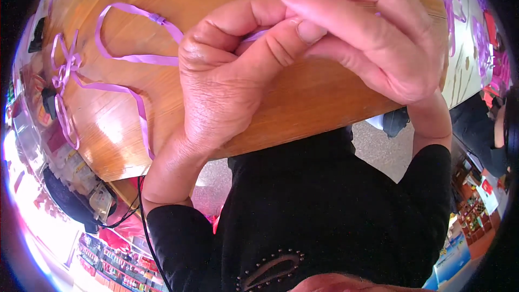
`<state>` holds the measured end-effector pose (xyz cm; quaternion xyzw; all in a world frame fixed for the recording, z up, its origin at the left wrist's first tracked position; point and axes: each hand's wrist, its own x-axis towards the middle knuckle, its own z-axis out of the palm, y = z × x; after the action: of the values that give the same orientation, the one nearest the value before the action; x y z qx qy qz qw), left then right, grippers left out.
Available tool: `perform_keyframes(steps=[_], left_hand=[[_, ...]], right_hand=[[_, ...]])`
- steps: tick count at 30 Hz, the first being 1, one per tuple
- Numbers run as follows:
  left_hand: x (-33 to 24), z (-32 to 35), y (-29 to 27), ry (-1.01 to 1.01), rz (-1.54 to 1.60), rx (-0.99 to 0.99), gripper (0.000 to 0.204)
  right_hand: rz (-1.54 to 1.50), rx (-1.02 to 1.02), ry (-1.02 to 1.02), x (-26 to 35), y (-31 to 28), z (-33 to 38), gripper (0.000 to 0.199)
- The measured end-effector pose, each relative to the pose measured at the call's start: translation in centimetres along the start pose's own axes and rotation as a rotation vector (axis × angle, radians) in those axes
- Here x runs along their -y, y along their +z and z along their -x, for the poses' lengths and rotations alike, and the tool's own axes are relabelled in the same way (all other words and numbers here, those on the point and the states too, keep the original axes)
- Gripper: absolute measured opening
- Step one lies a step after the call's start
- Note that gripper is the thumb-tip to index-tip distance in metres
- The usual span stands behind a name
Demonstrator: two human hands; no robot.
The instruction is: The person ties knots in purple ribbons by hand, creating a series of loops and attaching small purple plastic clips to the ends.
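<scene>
Both my hands are raised close together over the wooden table, working a narrow purple ribbon [146, 59]. My left hand [227, 67] is closed on it; a loop with a small knot or fold trails from the fist across the table to the left. Fingertips of my right hand [378, 35] meet the left thumb and close in a pinch around the same ribbon. Bits of purple show behind the right fingers, but most of the ribbon between the hands is hidden. Farther left lies a tied purple ribbon bow [69, 69] with a long loose tail.
The wooden table [303, 108] has its near edge just in front of my body. More purple ribbons [446, 5] hang or lie at the far right, beside a pale stained surface [467, 73]. A dark cable [141, 200] runs down at the lower left. Another person's dark clothing [476, 130] shows at right.
</scene>
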<state>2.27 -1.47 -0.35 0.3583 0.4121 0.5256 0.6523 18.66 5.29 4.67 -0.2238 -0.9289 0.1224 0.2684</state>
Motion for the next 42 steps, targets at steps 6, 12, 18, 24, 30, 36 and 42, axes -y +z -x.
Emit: perform_keyframes(steps=[6,12,18,24,30,36,42], left_hand=[[0.4,0.2,-0.4,0.079,-0.017,-0.037,0.015],[-1.0,-0.1,0.1,0.136,-0.425,-0.053,0.010],[-0.6,0.3,-0.8,0.236,-0.424,-0.161,0.008],[-0.9,-0.2,-0.4,0.121,-0.261,-0.225,0.008],[-0.4,-0.4,-0.5,0.169,-0.164,-0.201,0.007],[-1.1,-0.1,-0.7,0.042,0.016,-0.237,0.007],[-2.0,0.6,1.8,0.314,-0.098,-0.013,0.007]], right_hand=[[0.052,-0.155,0.100,0.9,1.0,0.9,0.020],[0.010,-0.116,0.118,0.0,-0.5,1.5,0.014],[-0.058,-0.042,0.171,-0.1,0.0,1.0,0.019],[-0.073,0.022,0.244,0.2,-1.3,0.6,0.024],[-0.092,0.045,0.228,-0.7,-1.5,0.6,0.028],[-0.170,-0.019,0.246,-1.6,0.5,1.1,0.027],[-0.771,-0.106,0.161,-1.6,5.6,1.8,0.037]])
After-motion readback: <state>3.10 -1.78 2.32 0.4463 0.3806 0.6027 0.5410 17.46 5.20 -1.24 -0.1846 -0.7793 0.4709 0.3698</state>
